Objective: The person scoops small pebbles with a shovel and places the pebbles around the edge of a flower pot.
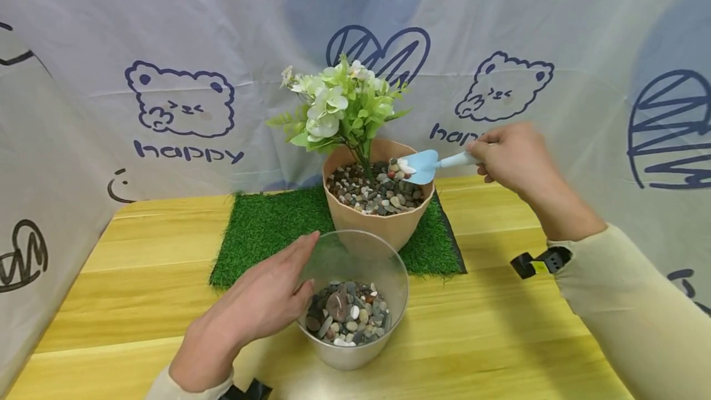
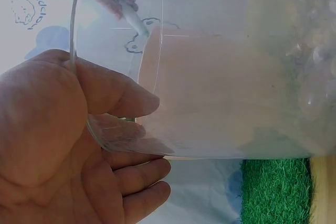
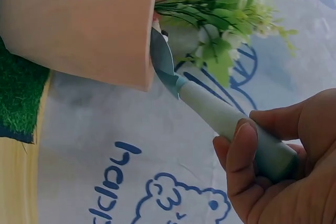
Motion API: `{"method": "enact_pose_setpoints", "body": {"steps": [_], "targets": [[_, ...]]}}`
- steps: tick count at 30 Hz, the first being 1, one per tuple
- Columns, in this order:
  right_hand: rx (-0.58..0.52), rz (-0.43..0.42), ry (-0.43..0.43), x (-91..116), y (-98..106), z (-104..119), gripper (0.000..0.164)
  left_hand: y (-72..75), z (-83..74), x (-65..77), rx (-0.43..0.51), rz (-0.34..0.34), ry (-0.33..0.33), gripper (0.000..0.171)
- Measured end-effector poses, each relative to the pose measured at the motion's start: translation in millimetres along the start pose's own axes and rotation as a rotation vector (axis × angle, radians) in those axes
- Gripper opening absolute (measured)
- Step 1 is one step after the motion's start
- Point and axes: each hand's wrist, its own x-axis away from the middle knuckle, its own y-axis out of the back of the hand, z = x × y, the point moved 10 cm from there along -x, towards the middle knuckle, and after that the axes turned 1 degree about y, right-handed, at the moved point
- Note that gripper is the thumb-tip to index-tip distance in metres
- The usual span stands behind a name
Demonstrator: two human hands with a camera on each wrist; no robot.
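My right hand (image 1: 513, 156) grips the pale handle of a small light blue trowel (image 1: 423, 166). The blade, tilted at the pot's right rim, carries white, tan and reddish pebbles. Below it is a peach flower pot (image 1: 383, 227) filled with pebbles (image 1: 361, 193), with artificial white flowers (image 1: 328, 107) and green leaves standing in it. Nearer me, my left hand (image 1: 261, 298) holds the left side of a clear plastic bucket (image 1: 397, 276) at its rim, thumb and fingers about the wall. Mixed pebbles (image 1: 355, 320) and a larger brown stone (image 1: 337, 306) lie in the bucket's bottom.
The pot stands on a green artificial grass mat (image 1: 272, 221), which lies on a yellow wood-grain table (image 1: 139, 270). Close behind the table hangs a white cloth (image 1: 250, 17) printed with bears and hearts.
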Motion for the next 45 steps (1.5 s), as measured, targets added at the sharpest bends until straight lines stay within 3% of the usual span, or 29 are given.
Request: {"method": "enact_pose_setpoints", "body": {"steps": [16,29,37,45], "targets": [[-0.008,0.001,-0.052,-9,-10,-9,0.036,1.8,-1.9,-1.4,-0.003,0.004,0.005,0.075],[0.185,-0.083,0.053,-20,-14,18,0.034,-0.3,1.6,-2.8,0.006,0.008,0.023,0.076],[0.298,-0.131,0.124,-17,-21,35,0.034,-1.1,1.5,-2.5,0.013,0.011,0.019,0.077],[0.335,-0.166,0.185,-8,-20,44,0.033,-1.2,2.1,-2.3,0.007,0.009,0.018,0.076]]}}
